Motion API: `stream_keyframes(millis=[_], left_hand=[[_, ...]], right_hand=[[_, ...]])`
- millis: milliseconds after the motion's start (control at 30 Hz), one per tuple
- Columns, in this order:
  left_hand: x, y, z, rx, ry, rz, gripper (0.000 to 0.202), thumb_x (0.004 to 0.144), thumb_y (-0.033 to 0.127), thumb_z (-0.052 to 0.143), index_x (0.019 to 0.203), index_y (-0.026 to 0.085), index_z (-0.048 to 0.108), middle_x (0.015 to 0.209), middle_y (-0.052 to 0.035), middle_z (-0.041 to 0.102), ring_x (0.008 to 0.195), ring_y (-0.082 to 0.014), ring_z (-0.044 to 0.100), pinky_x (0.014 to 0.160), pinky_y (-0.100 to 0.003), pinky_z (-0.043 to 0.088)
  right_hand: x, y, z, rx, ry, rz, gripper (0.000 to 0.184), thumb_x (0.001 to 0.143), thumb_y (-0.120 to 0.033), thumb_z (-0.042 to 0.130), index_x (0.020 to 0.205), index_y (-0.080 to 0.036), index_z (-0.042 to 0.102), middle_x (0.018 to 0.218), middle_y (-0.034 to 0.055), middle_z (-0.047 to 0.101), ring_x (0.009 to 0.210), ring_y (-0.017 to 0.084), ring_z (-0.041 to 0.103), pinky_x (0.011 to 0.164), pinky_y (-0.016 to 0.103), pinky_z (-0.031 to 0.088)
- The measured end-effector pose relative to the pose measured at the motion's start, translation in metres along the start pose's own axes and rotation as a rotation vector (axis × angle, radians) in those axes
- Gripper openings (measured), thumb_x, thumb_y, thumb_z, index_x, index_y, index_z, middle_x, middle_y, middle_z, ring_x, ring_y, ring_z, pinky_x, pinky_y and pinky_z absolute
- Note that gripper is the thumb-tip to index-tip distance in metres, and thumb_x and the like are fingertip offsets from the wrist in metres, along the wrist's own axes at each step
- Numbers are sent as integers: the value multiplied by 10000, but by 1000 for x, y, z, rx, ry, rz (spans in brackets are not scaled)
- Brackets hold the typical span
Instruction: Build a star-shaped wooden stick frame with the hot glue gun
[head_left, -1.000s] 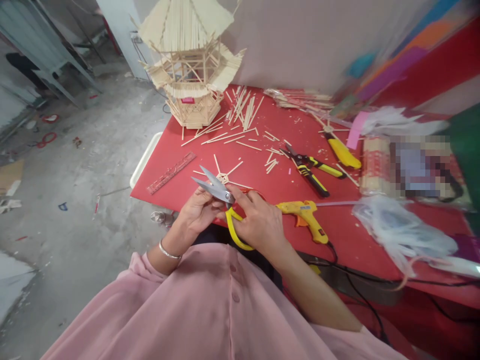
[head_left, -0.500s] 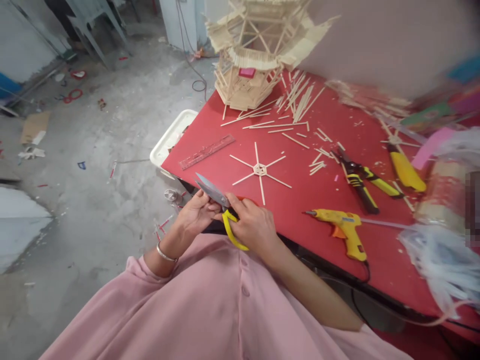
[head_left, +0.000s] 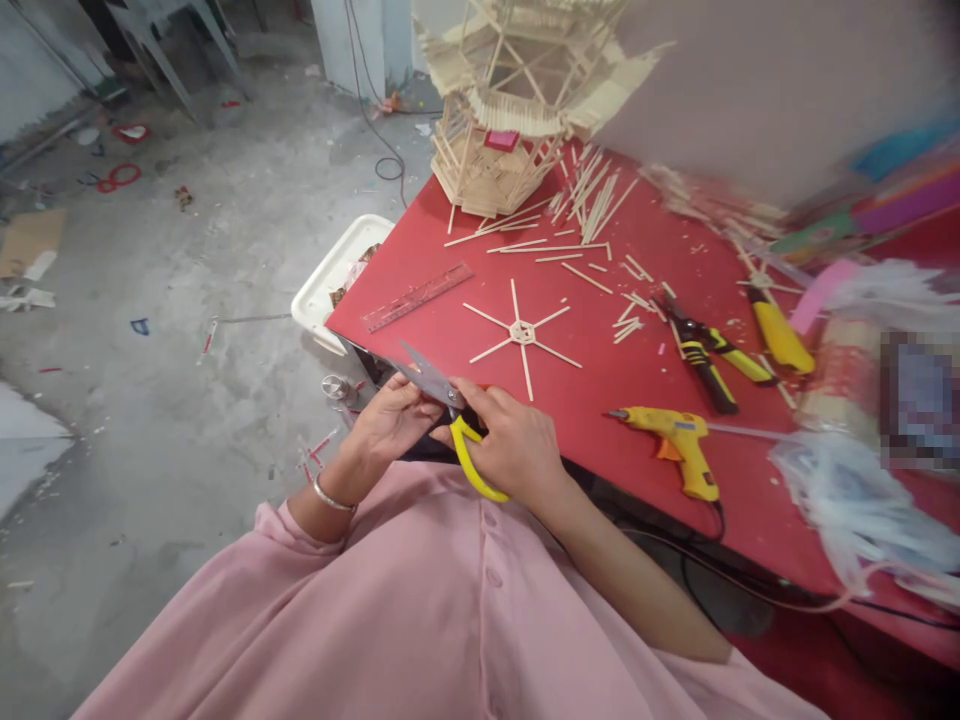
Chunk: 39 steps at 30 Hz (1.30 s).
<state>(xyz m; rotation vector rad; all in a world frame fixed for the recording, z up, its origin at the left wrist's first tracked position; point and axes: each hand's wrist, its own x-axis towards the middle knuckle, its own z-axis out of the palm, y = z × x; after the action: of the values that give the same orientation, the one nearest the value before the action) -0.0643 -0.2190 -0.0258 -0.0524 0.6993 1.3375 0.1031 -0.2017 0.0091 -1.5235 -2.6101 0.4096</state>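
Note:
My right hand (head_left: 517,440) grips a pair of scissors (head_left: 442,388) by its yellow and black handles, over the table's near edge. The grey blades point away to the left and look slightly apart. Close under the blades, my left hand (head_left: 394,418) has its fingers curled and pinched together; whatever is between them is too small or hidden to make out. Just beyond the hands, a six-armed star of thin wooden sticks (head_left: 523,333) lies flat on the red table (head_left: 442,350). A clear ruler (head_left: 418,297) is to its left.
A tiered stick-built tower (head_left: 495,180) stands at the back, with loose sticks (head_left: 600,195) beside it. Rightward lie a yellow glue gun (head_left: 679,435), black-and-yellow cutters (head_left: 705,360), a yellow-handled tool (head_left: 780,330) and plastic bags (head_left: 847,510). A white bin (head_left: 307,305) is left of the table.
The scissor blades look a little wider apart, and the scissors have tilted slightly. Both hands stay close together in nearly the same place. The view has turned slightly to the right.

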Motion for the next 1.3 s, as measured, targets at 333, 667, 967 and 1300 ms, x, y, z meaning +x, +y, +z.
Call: stream_keyframes(millis=[333,667,967,1300], left_hand=[[0,3,-4,49,-41,2,205,651,-21,738,629,125,596,573,16,551,514,-60,468,507,-162,394],[3,-2,2,62,9,-62,242,704,-12,731,610,127,557,568,35,489,491,-39,407,509,-154,385],[5,-4,7,95,-26,-79,246,765,97,793,662,123,572,624,30,501,510,-31,405,499,-136,362],[21,-10,57,50,-40,-130,211,847,51,714,701,130,584,728,10,539,630,-50,501,505,-126,367]], right_hand=[[-2,-1,0,-64,16,-12,648,927,-690,471,1406,-275,611,950,66,697,778,194,629,596,292,274],[-6,6,9,-33,50,-1,630,947,-661,459,1374,-234,639,917,80,717,727,187,630,598,289,289],[-7,10,8,-16,-27,8,579,980,-585,439,1363,-202,642,850,80,754,669,190,642,579,301,245],[47,112,-50,-222,327,560,597,927,-594,485,1303,-167,666,787,144,702,745,267,627,671,347,346]])
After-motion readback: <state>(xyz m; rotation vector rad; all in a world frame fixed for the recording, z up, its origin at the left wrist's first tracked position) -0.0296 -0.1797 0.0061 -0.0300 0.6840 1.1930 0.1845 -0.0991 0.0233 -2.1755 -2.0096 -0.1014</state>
